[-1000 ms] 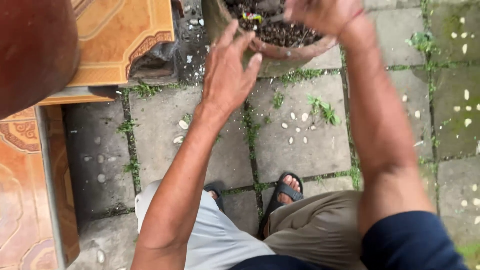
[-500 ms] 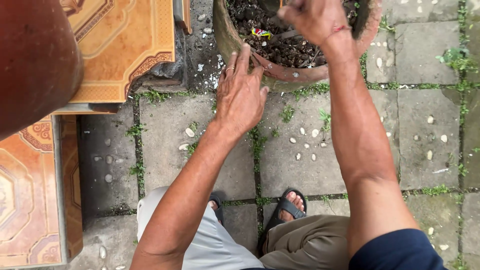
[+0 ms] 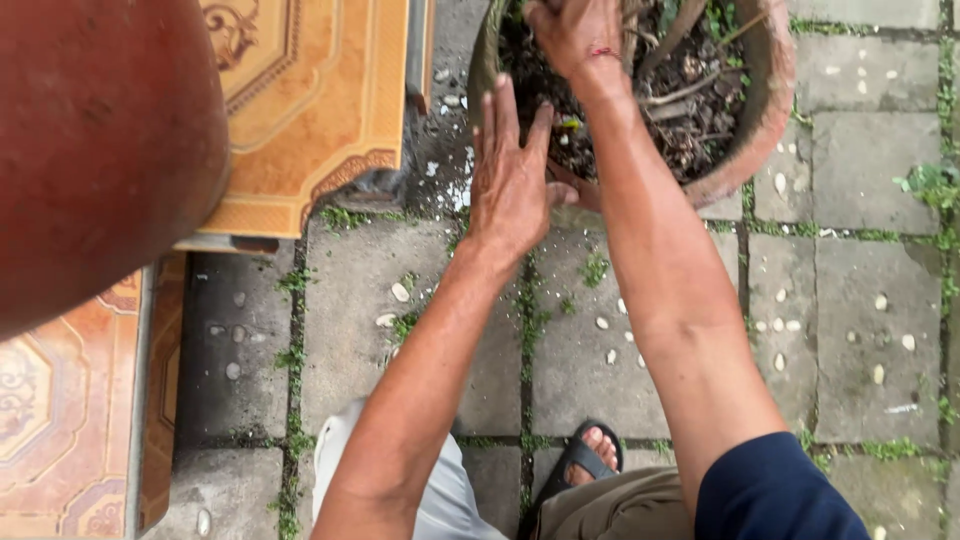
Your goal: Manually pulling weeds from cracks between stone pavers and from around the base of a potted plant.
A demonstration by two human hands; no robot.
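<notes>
A round terracotta planter sits on the stone pavers at the top of the head view, filled with dark soil, dry sticks and a few green shoots. The right hand is down inside it near the left side, fingers curled shut around something among the stems (what exactly it grips is hidden by the knuckles and the frame edge). A thin red mark crosses that wrist. The right forearm runs straight up from the dark blue sleeve and covers the near part of the planter's rim.

The left hand is open, fingers spread and pointing up, its palm against the planter's near-left rim; it holds nothing. Small white flecks lie scattered on the ground just left of it.

To the left stands a stepped ledge faced with orange patterned tiles, close beside the planter with only a narrow dirty gap between. A large reddish-brown rounded pot bulges into the upper left corner and blocks much of the ledge from sight.

The grey pavers have moss and small weeds in their joints and pale pebbles set in them. Below, a foot in a black sandal shows between the forearms.
</notes>
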